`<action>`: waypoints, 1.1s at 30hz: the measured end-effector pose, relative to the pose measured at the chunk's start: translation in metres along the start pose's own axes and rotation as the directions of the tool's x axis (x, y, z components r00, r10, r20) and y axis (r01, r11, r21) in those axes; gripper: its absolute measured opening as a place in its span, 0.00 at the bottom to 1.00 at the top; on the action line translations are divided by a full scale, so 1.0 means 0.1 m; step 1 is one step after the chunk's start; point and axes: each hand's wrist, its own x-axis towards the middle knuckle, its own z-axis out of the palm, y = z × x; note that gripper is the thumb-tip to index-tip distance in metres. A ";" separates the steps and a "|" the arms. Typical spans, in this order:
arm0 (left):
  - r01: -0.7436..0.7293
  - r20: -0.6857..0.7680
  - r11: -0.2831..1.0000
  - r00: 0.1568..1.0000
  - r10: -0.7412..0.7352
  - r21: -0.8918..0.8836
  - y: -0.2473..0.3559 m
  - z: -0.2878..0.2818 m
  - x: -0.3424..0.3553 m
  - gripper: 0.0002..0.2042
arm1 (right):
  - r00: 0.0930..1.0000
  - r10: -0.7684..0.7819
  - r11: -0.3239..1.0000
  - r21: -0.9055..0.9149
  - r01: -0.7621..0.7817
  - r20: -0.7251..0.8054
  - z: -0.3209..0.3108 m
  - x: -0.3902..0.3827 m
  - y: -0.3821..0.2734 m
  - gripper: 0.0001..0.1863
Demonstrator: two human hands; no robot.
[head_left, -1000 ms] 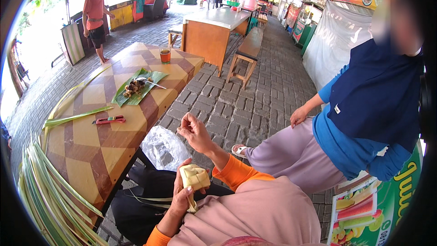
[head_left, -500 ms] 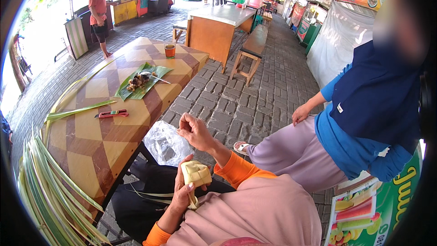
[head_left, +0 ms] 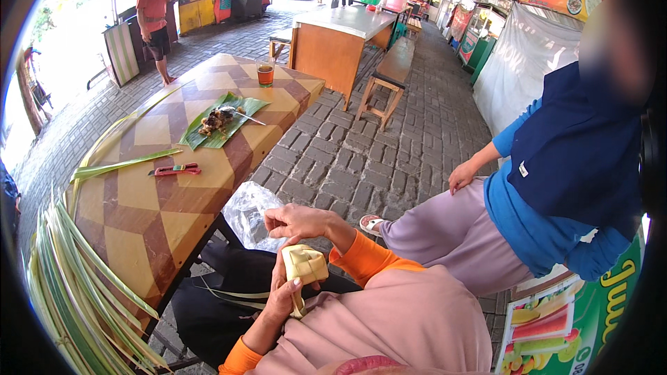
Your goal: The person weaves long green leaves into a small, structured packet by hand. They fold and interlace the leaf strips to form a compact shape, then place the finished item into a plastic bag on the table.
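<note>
Over my lap, my left hand (head_left: 281,295) grips a woven pale palm-leaf pouch (head_left: 303,264), with a narrow strip hanging below it. Just above the pouch, my right hand (head_left: 302,223) has its fingers curled; whether a thin strand is between them I cannot make out. On the checkered table (head_left: 118,229) lie a red box cutter (head_left: 174,170), a leaf strip (head_left: 125,164), and a banana leaf (head_left: 201,139) with dark food (head_left: 215,121) and a spoon. A glass of brown drink (head_left: 265,73) stands at the back. A bundle of long leaf strips (head_left: 76,285) hangs over the near-left edge.
A person in blue (head_left: 542,173) stands close on my right; another in a red shirt (head_left: 153,7) stands past the table. A clear plastic bag (head_left: 253,198) is beside the table. A wooden counter (head_left: 323,59), benches (head_left: 389,73) and a few distant people line the paved walkway.
My right hand has dropped and tilted toward the horizontal, closer to the pouch in my left hand. The view has shifted slightly; the red-shirted person has raised a hand.
</note>
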 end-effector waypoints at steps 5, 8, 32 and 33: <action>-0.007 -0.020 1.000 1.000 0.007 -0.016 0.00 0.02 0.02 0.45 | 0.998 0.014 0.992 -0.126 -0.022 -0.067 0.01 0.05 0.12 0.10; -0.004 -0.021 1.000 1.000 0.004 -0.003 -0.01 0.00 0.02 0.46 | 0.998 0.057 0.991 -0.121 -0.061 -0.040 0.00 0.03 0.08 0.10; -0.251 -0.153 0.959 0.951 0.270 0.130 0.20 -0.02 0.01 0.43 | 0.982 -0.146 0.971 -0.205 0.120 -0.120 -0.23 -0.09 0.07 0.39; -0.273 -0.160 0.948 0.941 0.298 0.165 0.27 0.00 0.00 0.43 | 0.982 -0.139 0.972 -0.206 0.111 -0.129 -0.25 -0.10 0.10 0.40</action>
